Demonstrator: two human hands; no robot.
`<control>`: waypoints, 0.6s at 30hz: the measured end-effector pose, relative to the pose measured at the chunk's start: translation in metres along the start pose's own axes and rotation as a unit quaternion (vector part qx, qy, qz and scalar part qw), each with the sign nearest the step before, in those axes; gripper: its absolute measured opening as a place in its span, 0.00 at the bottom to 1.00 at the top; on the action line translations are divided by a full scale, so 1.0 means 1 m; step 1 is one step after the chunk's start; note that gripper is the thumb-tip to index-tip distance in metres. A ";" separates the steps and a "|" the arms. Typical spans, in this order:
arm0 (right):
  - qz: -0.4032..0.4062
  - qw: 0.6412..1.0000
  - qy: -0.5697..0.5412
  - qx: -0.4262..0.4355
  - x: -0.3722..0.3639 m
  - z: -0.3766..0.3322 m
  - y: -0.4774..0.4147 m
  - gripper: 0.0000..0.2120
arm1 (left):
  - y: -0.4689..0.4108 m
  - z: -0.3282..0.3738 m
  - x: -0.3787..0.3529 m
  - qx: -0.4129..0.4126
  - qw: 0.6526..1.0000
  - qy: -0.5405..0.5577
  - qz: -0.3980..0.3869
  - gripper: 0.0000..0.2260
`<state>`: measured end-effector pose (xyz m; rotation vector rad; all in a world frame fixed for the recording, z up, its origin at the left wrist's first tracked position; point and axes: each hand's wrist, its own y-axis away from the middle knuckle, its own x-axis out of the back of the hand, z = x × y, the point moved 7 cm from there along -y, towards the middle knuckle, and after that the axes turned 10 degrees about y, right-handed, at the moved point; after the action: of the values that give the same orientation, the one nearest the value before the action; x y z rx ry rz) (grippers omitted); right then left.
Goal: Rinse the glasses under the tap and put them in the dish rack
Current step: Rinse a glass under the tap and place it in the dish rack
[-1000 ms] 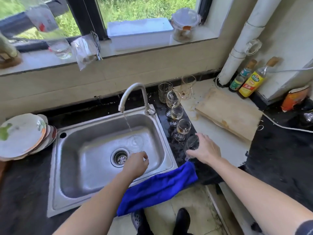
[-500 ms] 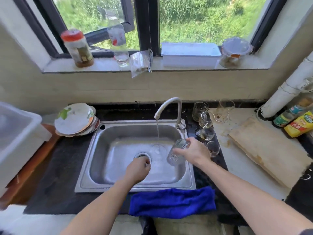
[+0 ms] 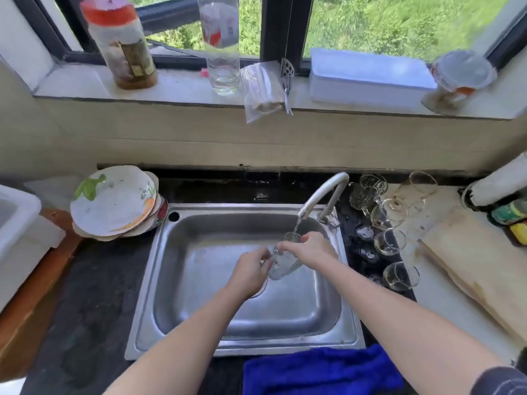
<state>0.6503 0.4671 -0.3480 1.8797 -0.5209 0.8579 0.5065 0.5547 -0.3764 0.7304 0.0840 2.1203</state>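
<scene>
Only one view: head-worn wide-angle cam, looking fwd and steeply down from above the steel sink [image 3: 196, 280], close enough that both forearms run in from the bottom edge. It faces the back wall, w/ the windowsill [image 3: 182, 89] and window along the top, the tap [image 3: 325, 195] right of centre. Edges bow from lens distortion; the dark table [image 3: 85, 295] fills lower left, the blue cloth [image 3: 319, 372] is cut off at the bottom.
</scene>
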 end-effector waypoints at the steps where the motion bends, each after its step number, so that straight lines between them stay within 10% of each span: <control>1: -0.013 1.000 -0.009 0.005 -0.002 -0.001 -0.004 0.36 | -0.006 -0.003 0.000 0.002 1.000 0.003 0.000 0.05; 7: -0.143 0.976 -0.160 0.033 -0.001 0.010 -0.032 0.15 | -0.038 -0.027 0.004 0.082 0.989 0.120 -0.040 0.09; 18: -0.052 0.990 0.060 0.117 0.057 -0.011 -0.056 0.11 | -0.071 -0.010 -0.033 0.165 0.945 0.272 -0.080 0.08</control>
<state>0.7219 0.5024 -0.3353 2.0326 -0.2538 0.9888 0.5671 0.5759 -0.4217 0.2864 0.7859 2.1134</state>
